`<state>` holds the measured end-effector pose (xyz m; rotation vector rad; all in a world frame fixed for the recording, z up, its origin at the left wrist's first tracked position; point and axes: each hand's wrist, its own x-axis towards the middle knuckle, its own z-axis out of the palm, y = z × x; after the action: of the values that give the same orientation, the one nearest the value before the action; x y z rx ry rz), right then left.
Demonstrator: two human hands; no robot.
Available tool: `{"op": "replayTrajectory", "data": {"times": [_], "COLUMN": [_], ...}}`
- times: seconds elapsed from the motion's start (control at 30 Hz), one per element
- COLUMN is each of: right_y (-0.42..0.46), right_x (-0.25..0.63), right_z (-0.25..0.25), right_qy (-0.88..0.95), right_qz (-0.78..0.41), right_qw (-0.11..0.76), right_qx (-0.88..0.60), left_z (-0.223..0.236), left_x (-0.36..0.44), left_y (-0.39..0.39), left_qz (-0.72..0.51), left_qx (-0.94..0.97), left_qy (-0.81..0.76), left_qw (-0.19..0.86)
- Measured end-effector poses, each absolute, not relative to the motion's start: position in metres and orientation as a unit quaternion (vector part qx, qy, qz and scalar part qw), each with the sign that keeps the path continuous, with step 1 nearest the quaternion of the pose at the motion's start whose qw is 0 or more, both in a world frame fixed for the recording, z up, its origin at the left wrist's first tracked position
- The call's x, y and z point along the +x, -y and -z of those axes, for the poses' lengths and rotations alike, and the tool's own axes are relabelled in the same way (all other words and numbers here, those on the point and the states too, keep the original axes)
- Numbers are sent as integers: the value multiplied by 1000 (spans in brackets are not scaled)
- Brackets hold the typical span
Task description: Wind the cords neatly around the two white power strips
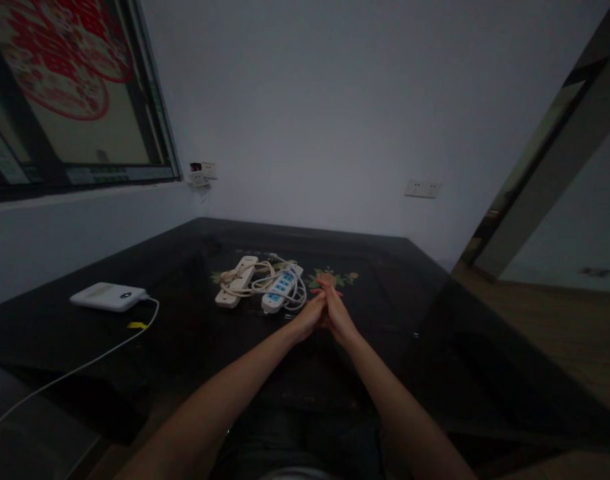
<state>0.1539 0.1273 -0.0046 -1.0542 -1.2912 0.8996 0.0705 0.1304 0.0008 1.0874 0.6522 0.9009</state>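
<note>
**Noted: Moderate Entanglement Hazard**

Found left hand and right hand joined near the middle of the dark surface, fingers meeting in a narrow, pressed-together shape. Seen gripping nothing on the outside; impossible to tell, with palms hidden, about any small item between or the exact curl of the fingers.

Located just left of the hands, about midway between rear and front edges: a blue-socket strip, nearer, and an off-white strip, farther toward the left edge. Seen lying flat, both slanted toward the rear edge. Observed a white cord looped over and beside the former, a beige cord over the latter, with loops crowded between the two. Impossible to tell which loop lies uppermost.

Judged liable, on lifting either strip alone, to drag the other along, owing to apparently crossing loops. Judged liable also to tighten into a knot if tugged by a single loop. Possible to catch the white cord on the left hand when parting the hands, given such closeness.

Recorded near the left edge: a white device with a thin cable running past the front edge. Judged prone to sliding off if snagged by that trailing cable.
</note>
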Motion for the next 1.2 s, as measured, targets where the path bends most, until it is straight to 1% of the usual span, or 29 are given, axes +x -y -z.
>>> {"op": "replayTrajectory", "data": {"times": [0.1,0.2,0.57,0.93,1.07,1.2], "right_y": [-121,-116,-125,-126,-128,-127], "right_x": [150,147,142,143,143,143], "right_z": [1,-1,16,21,21,19], "right_qy": [536,536,611,634,642,637], "right_qz": [-416,-414,-302,-283,-263,-268], "right_qw": [564,556,560,553,552,555], "right_qx": [-470,-481,-471,-462,-462,-462], "left_z": [5,9,3,1,1,3], "left_x": [71,72,71,70,70,69], "left_y": [-134,-136,-125,-126,-128,-132], "left_qz": [-410,-427,-462,-483,-488,-478], "left_qx": [501,502,476,463,451,433], "left_qy": [-316,-318,-292,-284,-274,-270], "left_qw": [694,682,689,686,695,715]}}
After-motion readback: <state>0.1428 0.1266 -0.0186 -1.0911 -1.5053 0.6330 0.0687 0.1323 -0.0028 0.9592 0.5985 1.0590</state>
